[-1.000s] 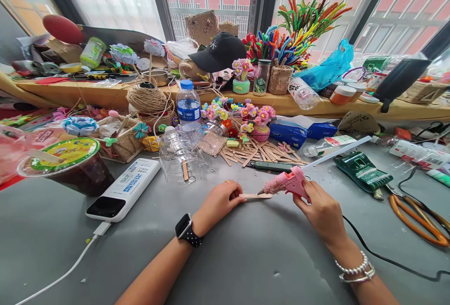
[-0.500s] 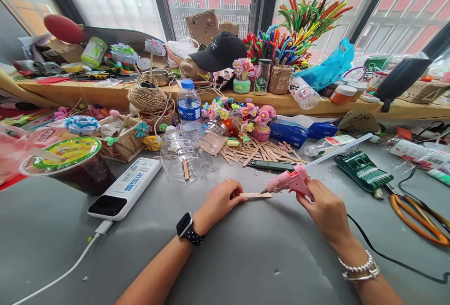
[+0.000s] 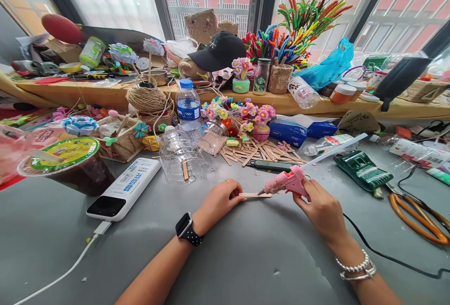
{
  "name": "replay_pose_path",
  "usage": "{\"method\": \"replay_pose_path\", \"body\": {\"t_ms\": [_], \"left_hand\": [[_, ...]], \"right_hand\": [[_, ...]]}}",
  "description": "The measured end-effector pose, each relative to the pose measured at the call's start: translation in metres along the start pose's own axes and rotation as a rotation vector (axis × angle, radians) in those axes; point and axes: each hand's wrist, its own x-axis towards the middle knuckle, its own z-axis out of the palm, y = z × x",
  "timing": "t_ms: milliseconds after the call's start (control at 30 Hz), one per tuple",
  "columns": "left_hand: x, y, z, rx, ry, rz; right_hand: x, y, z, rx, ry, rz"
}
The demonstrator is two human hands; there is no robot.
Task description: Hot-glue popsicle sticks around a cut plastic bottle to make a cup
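Between the thumb and fingers of my left hand (image 3: 222,198) is the left end of a wooden craft stick (image 3: 256,196), held low over the grey table. My right hand (image 3: 320,205) is wrapped round the handle of a pink hot glue gun (image 3: 286,182). The gun's nozzle points down and left, right at the stick's upper face; whether it touches cannot be made out. A long translucent glue stick (image 3: 337,149) juts from the back of the gun. Behind lies a heap of loose craft sticks (image 3: 246,151) with a dark green box cutter (image 3: 272,165) along its front.
A cut clear plastic bottle (image 3: 181,159) lies beyond my left hand. Further left are a white power bank (image 3: 124,190) with a cable and a drink cup (image 3: 66,164). Orange-handled scissors (image 3: 416,218) and a green packet (image 3: 363,170) are at right. The gun's black cord (image 3: 383,254) trails rightward.
My right hand has brought the glue gun slightly left, so its nozzle is now nearer the middle of the craft stick. My left hand keeps its hold in the same place.
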Motion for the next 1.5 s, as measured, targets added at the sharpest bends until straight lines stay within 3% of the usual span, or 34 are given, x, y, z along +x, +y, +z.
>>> {"method": "replay_pose_path", "body": {"t_ms": [300, 1500], "left_hand": [[-0.0005, 0.0011, -0.0006, -0.015, 0.0, 0.001], [0.0, -0.0015, 0.0008, -0.033, 0.011, 0.013]], "right_hand": [[0.0025, -0.0016, -0.0025, -0.032, 0.046, -0.001], [0.0028, 0.002, -0.0042, -0.011, 0.032, 0.01]]}}
